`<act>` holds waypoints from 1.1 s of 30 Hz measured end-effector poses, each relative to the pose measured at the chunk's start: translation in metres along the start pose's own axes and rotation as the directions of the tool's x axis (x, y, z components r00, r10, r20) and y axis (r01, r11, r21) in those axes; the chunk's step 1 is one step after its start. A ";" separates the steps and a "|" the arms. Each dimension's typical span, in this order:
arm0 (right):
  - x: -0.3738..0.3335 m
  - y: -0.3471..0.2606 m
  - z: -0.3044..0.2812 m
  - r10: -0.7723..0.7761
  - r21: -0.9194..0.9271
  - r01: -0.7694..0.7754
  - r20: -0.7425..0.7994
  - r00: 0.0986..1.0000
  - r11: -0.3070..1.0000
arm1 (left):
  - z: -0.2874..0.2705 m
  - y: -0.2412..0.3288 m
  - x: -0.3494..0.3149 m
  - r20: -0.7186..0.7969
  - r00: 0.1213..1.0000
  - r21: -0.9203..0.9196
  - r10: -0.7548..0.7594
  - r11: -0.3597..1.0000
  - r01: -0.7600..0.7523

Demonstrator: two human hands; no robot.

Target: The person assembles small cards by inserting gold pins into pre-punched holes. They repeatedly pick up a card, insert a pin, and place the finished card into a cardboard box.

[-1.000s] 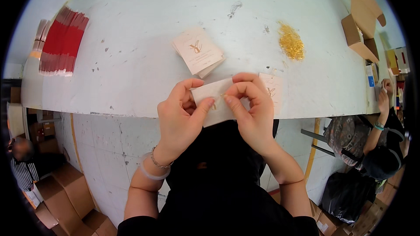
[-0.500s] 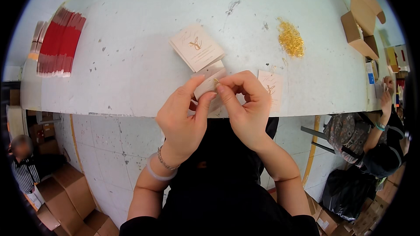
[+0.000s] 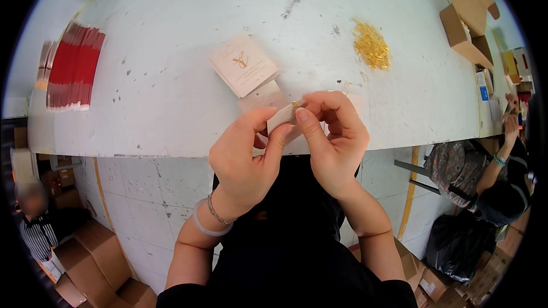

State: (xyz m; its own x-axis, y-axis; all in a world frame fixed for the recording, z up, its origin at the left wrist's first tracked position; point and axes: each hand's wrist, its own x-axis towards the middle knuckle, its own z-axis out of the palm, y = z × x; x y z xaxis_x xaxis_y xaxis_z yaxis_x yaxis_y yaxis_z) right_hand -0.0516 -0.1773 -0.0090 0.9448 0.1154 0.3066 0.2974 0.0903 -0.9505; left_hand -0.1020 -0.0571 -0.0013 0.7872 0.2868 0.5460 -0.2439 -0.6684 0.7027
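My left hand (image 3: 242,151) is closed, thumb and fingers pinching a small cream card (image 3: 279,117) just above the table's near edge. At the card's upper right corner, my right hand (image 3: 335,140) pinches a tiny gold pin (image 3: 295,104) between thumb and forefinger. Whether the pin passes through the card is too small to tell. Just beyond my left hand lies a stack of cream folded cards (image 3: 242,65) with gold print, and a loose pale card (image 3: 264,96) juts out from beneath it. Another card (image 3: 355,101) is mostly hidden behind my right hand.
A heap of small gold pins (image 3: 371,45) lies at the right on the white table (image 3: 171,80). Red bundled strips (image 3: 75,67) are at the far left, and an open cardboard box (image 3: 465,34) at the far right. A co-worker's arm (image 3: 500,157) shows at the right edge.
Both hands have shifted slightly right with the card, which is now tilted more steeply. The gold pin stays pinched at the card's corner. The whole table view has shifted slightly.
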 end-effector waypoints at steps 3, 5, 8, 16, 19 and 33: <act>0.001 -0.005 -0.009 -0.011 -0.073 0.015 0.063 0.998 0.997 | 0.002 0.001 0.005 0.025 0.982 0.049 0.187 0.981 -0.188; 0.001 -0.008 -0.018 0.006 -0.089 0.004 0.112 0.994 0.996 | 0.003 0.002 0.008 0.053 0.940 0.061 0.338 0.938 -0.341; -0.003 -0.021 -0.036 0.115 -0.007 -0.115 0.113 0.987 0.993 | -0.003 0.011 0.012 0.163 0.906 0.055 0.390 0.914 -0.403; -0.010 -0.050 -0.089 -0.033 -0.413 0.084 0.130 0.991 0.907 | 0.007 0.047 0.010 0.329 0.779 0.004 0.534 0.824 -0.567; 0.005 -0.063 -0.106 0.040 -0.436 0.023 0.135 0.990 0.900 | 0.019 0.051 0.010 0.327 0.823 -0.190 0.464 0.886 -0.423; 0.076 0.016 -0.103 0.097 -0.561 0.145 0.379 0.920 0.815 | 0.073 0.004 0.024 0.345 0.934 0.148 0.094 0.977 -0.153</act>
State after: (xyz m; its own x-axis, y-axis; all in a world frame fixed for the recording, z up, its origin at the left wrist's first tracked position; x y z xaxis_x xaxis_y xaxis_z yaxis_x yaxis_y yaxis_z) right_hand 0.0393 -0.2694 -0.0057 0.8465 0.4895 0.2094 0.4562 -0.4642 -0.7592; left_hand -0.0428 -0.1024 -0.0187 0.9079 -0.0319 0.4181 -0.2747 -0.7984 0.5357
